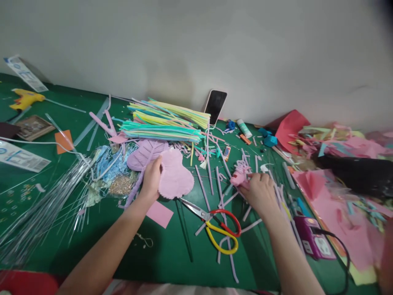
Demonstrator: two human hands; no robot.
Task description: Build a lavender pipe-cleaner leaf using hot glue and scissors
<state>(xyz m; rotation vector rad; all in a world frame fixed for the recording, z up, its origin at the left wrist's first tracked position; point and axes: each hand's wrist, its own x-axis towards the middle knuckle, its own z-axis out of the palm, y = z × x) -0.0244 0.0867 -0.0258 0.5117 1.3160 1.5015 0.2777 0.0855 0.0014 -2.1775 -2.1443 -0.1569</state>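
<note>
My left hand (152, 177) grips the edge of a flat pink lobed petal piece (176, 175), its fingers partly hidden behind it. A lilac veined leaf shape (146, 155) lies just behind that hand, with a twisted lilac stem running below it. My right hand (261, 191) is closed at a small crumpled pink bundle (240, 177) with lilac strips at its top. Scissors (211, 216) with one red and one yellow handle lie partly open between my forearms, near several loose lilac pipe cleaners (202, 186).
Bundled coloured pipe cleaners (166, 123) and an upright phone (215, 105) stand at the back. To the left are silver wires (46, 213) and a yellow glue gun (26, 99). A purple corded device (315, 237) and pink paper (346, 221) lie on the right.
</note>
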